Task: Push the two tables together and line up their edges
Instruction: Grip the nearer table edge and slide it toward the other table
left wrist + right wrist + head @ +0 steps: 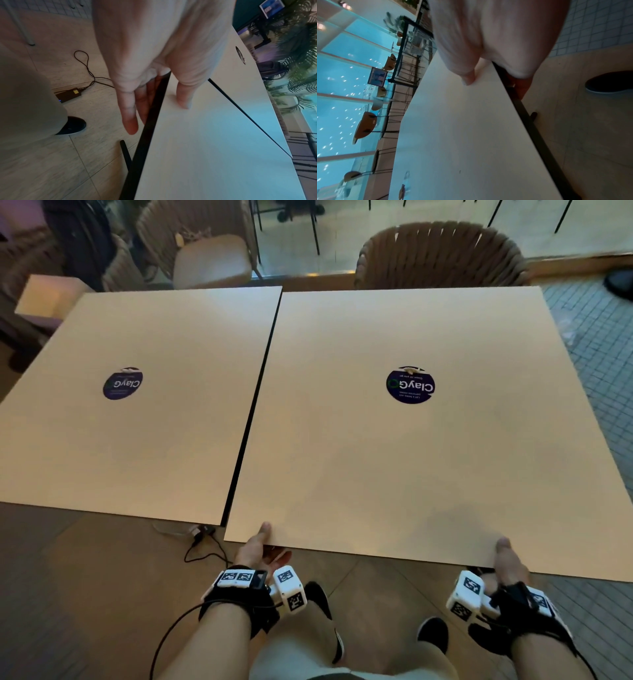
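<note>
Tables stood side by side on the café floor, the left table point(137, 440) toward nine o'clock and the right table point(411, 457) toward three. Only a thin dark gap point(255, 412) ran between their inner sides, which lay just beside each other without clearly touching. The near edges were not level: the right table's near edge sat closer to the person than the left table's, so its corner stuck out at six o'clock.

The person stood at the right table's near edge and held it with both hands. The left hand point(258, 549) gripped near the corner by the gap, thumb flat on the top and fingers point(132, 108) reaching down beneath the dark edge. The right hand point(508, 559) pinched the same edge farther toward three o'clock, thumb point(468, 78) pressed on the top, fingers curled under it.

Each tabletop carried a round dark sticker, one point(122, 384) on the left table and one point(410, 385) on the right. A woven chair point(440, 256) stood at twelve o'clock behind the right table, and a cushioned chair point(205, 251) behind the left one. On the floor near the left table's near corner lay a small black box point(68, 94) with a looping cable point(85, 65).
</note>
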Demonstrator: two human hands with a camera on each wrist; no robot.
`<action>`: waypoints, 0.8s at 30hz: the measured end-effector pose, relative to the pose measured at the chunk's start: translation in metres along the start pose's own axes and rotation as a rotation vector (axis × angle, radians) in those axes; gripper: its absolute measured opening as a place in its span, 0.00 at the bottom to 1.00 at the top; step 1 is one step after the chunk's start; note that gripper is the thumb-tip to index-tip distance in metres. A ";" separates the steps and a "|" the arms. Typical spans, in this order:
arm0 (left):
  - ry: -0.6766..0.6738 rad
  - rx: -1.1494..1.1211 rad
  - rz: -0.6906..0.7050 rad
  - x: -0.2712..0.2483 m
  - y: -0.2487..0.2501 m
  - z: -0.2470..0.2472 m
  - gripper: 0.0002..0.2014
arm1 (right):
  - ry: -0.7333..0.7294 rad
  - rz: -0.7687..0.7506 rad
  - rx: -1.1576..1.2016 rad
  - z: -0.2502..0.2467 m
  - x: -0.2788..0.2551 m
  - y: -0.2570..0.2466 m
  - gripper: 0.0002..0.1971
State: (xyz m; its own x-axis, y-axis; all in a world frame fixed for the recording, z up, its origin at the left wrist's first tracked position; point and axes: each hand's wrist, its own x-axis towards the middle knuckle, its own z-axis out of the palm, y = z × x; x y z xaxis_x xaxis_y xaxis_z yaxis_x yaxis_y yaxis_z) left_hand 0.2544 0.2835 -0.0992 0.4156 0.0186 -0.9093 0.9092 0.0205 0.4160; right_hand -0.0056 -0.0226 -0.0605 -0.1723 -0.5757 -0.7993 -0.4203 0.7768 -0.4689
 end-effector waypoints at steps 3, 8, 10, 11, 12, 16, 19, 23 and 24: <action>-0.057 -0.027 -0.041 0.003 0.002 0.008 0.23 | -0.116 0.060 0.169 0.016 0.010 0.014 0.43; -0.005 -0.003 -0.025 0.009 0.006 0.016 0.27 | 0.047 0.150 0.152 0.027 0.009 0.007 0.49; 0.029 -0.015 -0.015 0.011 0.009 0.017 0.26 | 0.064 0.107 0.136 0.028 -0.001 -0.002 0.41; 0.037 -0.016 -0.013 0.013 0.012 0.019 0.27 | 0.077 0.088 0.125 0.030 -0.005 -0.006 0.38; 0.044 -0.019 -0.007 0.013 0.016 0.020 0.28 | 0.076 0.106 0.120 0.031 -0.022 -0.014 0.38; -0.032 0.018 -0.046 0.012 0.025 0.023 0.31 | 0.049 0.092 0.121 0.034 0.006 -0.006 0.40; -0.032 0.130 -0.046 0.001 0.025 0.023 0.31 | 0.017 0.054 0.066 0.031 0.007 -0.001 0.44; -0.037 0.381 -0.047 -0.013 0.018 0.010 0.33 | -0.103 0.014 0.153 0.032 0.005 0.015 0.45; -0.036 0.465 -0.036 -0.014 0.017 0.005 0.35 | -0.167 0.023 0.153 0.036 0.002 0.020 0.44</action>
State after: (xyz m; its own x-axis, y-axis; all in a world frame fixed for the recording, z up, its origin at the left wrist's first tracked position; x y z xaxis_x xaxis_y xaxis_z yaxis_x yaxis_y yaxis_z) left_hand 0.2637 0.2784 -0.0795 0.3768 -0.0083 -0.9263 0.8351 -0.4295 0.3436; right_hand 0.0177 0.0011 -0.0851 -0.0246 -0.5173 -0.8554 -0.2758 0.8260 -0.4916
